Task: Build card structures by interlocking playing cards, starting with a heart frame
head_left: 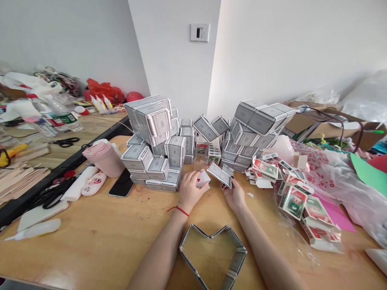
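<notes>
Grasps a card (204, 177) between thumb and fingers of the left hand (191, 188), near the left blocks (161, 125). Holds a patterned piece (220, 175), tilted, in the fingers of the right hand (234, 194), just beside the card and near the right blocks (256, 117). Includes a heart frame (238, 257) on the table (121, 233) between the forearms (165, 245), with card boxes (294, 201) right of the right hand.

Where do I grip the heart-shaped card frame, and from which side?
Probably best pinched from above by its opposite side walls: left hand on the left wall, right hand on the right. The heart-shaped card frame lies flat, its thin walls standing upright around an open middle, so each can likely be gripped inside and out.
</notes>
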`<state>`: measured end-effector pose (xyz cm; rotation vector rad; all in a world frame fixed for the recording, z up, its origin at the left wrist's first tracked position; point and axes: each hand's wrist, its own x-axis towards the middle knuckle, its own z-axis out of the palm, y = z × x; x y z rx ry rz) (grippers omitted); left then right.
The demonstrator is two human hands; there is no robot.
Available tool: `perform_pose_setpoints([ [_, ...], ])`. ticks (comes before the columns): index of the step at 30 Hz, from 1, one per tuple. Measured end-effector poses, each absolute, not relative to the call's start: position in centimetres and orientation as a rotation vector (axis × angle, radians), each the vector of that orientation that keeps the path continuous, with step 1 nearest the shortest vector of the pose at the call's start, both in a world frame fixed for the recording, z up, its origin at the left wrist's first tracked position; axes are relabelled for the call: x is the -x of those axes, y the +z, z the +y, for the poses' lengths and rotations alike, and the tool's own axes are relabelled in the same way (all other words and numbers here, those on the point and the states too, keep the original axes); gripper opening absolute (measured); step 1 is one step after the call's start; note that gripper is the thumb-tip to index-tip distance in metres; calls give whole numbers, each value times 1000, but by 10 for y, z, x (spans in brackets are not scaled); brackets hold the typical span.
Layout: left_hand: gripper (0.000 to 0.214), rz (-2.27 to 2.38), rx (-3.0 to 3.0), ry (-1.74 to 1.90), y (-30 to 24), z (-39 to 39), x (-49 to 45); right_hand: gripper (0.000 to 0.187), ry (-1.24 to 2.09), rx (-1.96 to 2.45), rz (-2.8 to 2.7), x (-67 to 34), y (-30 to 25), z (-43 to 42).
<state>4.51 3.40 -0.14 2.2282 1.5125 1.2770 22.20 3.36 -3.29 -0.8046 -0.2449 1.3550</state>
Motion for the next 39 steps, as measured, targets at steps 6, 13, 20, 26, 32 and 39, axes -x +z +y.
perform_pose_setpoints([
  [6, 35, 1454, -2232, 1225, -6, 35, -44, 6, 1378, 785, -224, -221, -30, 33],
  [13, 39, 1516, -2245, 1252, -4, 34, -45, 6, 1377, 788, -313, -221, -32, 33],
  [20, 50, 1561, -2077, 1306, -4, 33, -48, 6, 1373, 786, -300, -221, -34, 34],
  [26, 15, 1494, -1700, 1257, -11, 43, -43, 9, 1341, 775, -275, -220, -33, 34],
  [32, 21, 1112, -1410, 1010, -9, 45, -44, 9, 1323, 773, -304, -221, -36, 35],
  [39, 20, 1068, -1499, 867, -9, 41, -52, 16, 1357, 809, -344, -218, -31, 32],
])
